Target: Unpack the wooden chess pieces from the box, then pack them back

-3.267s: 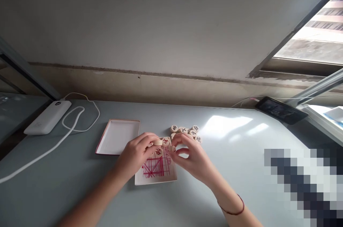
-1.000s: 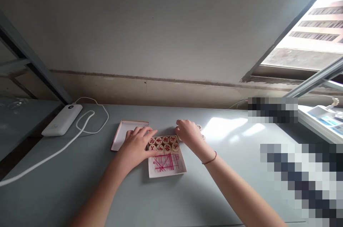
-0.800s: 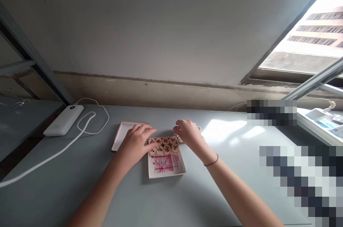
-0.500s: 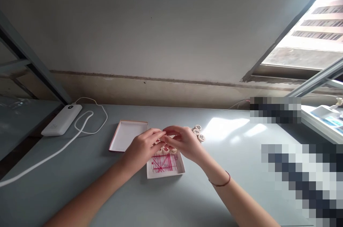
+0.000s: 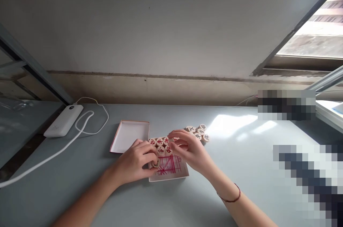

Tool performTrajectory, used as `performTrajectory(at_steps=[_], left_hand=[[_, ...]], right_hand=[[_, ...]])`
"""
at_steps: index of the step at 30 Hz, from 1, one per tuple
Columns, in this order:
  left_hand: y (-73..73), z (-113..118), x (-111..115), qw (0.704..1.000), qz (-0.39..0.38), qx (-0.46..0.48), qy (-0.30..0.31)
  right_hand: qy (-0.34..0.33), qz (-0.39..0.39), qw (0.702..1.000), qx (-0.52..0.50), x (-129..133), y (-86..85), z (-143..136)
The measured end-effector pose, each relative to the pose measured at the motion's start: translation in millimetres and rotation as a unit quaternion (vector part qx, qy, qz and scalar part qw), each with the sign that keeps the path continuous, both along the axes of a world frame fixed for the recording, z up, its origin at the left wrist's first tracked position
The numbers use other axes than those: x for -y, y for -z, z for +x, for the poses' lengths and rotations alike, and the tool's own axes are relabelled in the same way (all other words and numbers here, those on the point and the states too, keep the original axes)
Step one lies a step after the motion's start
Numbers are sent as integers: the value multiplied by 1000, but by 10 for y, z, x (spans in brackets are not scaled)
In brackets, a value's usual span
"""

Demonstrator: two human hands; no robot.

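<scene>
The box is white, its floor printed in magenta: straight lines in a grid, with diagonals crossing. The lid is white inside, with an orange-red edge. The pieces are pale cream in 2 schemes: the red-marked pieces bear red characters, the black-marked pieces black ones. The low piece has a dark mark; the raised piece shows plain cream. The bracelet is dark red. The table is grey-blue, with bright white glare. The power bank is white with 1 black circle, the cord plain white. The wall is grey above, beige below, split by 1 brownish stripe.
</scene>
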State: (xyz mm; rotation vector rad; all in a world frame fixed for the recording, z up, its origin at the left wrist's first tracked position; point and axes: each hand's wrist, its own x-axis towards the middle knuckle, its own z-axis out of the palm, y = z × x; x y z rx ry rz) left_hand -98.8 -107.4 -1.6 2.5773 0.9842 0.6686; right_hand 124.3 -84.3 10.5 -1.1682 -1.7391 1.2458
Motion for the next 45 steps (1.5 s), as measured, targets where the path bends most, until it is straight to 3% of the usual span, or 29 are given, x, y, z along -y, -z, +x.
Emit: performTrajectory(at_steps=[6,12,15,26,30,33,37,41,45], left_hand=[[-70,-59,-37,999,-12,-19,-40],[-32,-129,-96,993,-2,-31,-113],[-1,-135,-110,992,0,-42,-122],[52,-100,-96,992,-5,-40,-117],[38,-95,-94,993,-14,-45,-109],[33,-95,-95,994,-10,-38,-103],[42,-83,-89,995,4,-30,-98],[37,-64,-75,995,9,-24,-99],[28,-58,-67,995,11,-23,-98]], right_hand=[[-70,124,984,104,191,30,-115],[-117,281,923,237,346,224,-286],[-111,307,904,276,361,262,-290],[-127,287,882,351,338,290,-327],[-117,245,920,284,258,143,-236],[-30,206,944,257,20,-8,0],[110,135,909,380,-418,-119,344],[69,39,884,461,-679,-99,424],[51,28,868,494,-756,-14,341]])
